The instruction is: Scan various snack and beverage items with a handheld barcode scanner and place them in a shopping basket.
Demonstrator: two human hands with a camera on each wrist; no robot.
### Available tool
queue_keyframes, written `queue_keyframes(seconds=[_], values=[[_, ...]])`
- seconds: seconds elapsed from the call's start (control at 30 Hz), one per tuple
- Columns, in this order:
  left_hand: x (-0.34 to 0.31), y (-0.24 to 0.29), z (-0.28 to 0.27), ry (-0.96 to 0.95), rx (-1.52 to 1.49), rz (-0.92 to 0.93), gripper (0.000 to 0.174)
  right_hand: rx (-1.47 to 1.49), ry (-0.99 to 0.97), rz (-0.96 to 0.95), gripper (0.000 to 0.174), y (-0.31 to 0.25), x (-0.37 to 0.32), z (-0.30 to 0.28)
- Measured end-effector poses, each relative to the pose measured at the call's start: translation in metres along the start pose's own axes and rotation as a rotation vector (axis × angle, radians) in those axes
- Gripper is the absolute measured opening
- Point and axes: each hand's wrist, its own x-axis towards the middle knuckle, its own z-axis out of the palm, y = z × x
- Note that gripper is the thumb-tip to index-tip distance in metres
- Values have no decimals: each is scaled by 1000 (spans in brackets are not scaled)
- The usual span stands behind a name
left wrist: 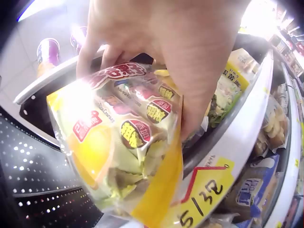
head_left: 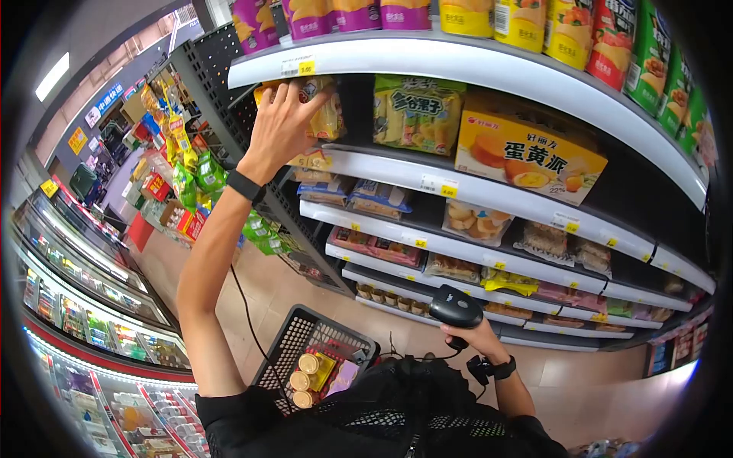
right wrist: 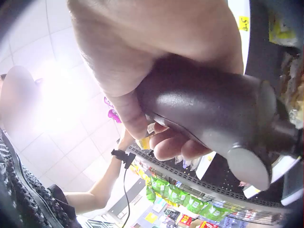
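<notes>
My left hand (head_left: 281, 126) reaches up to the left end of a store shelf and grips a clear-and-yellow snack bag (left wrist: 126, 137) from above. In the left wrist view the thumb lies along one side of the bag, with fingers over the far side. Individually wrapped pieces show through its film, and it is close over the shelf's front edge. Lower down, my right hand (head_left: 482, 341) is wrapped round the handle of a black handheld barcode scanner (head_left: 456, 307). The right wrist view shows fingers curled about the dark grip (right wrist: 199, 102).
Beside the bag stand a green snack bag (head_left: 418, 114) and a yellow pie box (head_left: 527, 153). Canned chips (head_left: 466, 17) line the shelf above. A dark basket (head_left: 279, 353) with several goods sits on the floor below. Glass-fronted coolers (head_left: 95, 305) run along the left.
</notes>
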Motion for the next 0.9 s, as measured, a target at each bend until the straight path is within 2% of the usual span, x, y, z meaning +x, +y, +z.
queue_keyframes(seconds=[0.03,0.13,0.17,0.27,0.3,0.43,0.5,0.73,0.8,0.83,0.9], values=[[9,2,6,147,47,61,81,12,15,14,34,-2,-3,-7],[30,8,25,110,24,9,77,3,51,23,32,9,2,-23],[36,6,38,233,-1,60,70,7,37,14,29,11,4,-26],[43,18,47,193,-49,90,65,-7,53,31,28,4,4,-27],[43,23,47,121,-54,54,62,11,35,22,28,2,4,-27],[41,23,42,87,-21,91,69,21,5,-3,26,1,8,-33],[38,17,32,-23,-133,102,78,-18,13,-20,25,-3,11,-33],[31,5,18,75,-165,186,82,-37,13,8,30,-2,23,-34],[35,-1,20,81,-169,48,68,-60,47,41,34,-4,25,-31],[39,-2,21,81,-165,42,68,-65,41,41,34,-4,28,-29],[48,1,23,240,-306,31,52,-48,22,37,34,-4,32,-27]])
